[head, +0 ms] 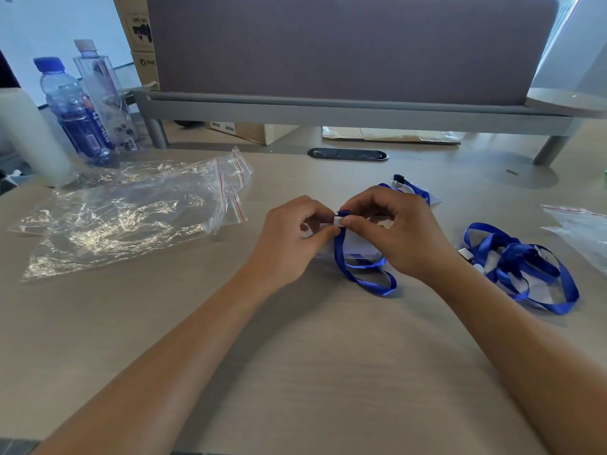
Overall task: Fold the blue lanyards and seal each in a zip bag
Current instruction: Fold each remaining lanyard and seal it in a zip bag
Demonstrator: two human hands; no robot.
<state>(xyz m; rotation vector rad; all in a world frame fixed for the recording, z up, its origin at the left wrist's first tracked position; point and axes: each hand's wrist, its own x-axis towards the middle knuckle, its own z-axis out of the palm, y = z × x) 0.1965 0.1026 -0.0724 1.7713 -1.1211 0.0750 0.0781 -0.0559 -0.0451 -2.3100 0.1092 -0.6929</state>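
Observation:
At the middle of the table, my left hand (289, 241) and my right hand (400, 231) both pinch the white clip end of a blue lanyard (364, 274). Its strap loops down onto the table below my hands, and its clear card holder lies partly hidden under them. A tangle of more blue lanyards (522, 267) lies to the right. Another lanyard (410, 188) lies just behind my right hand. A pile of clear zip bags (124, 218) with red seal lines lies to the left.
Two plastic bottles (82, 106) and a white cylinder (29, 136) stand at the back left. A raised grey shelf (328, 110) runs across the back with a cable port (348, 155) below it. Another clear bag (581, 234) lies at the right edge.

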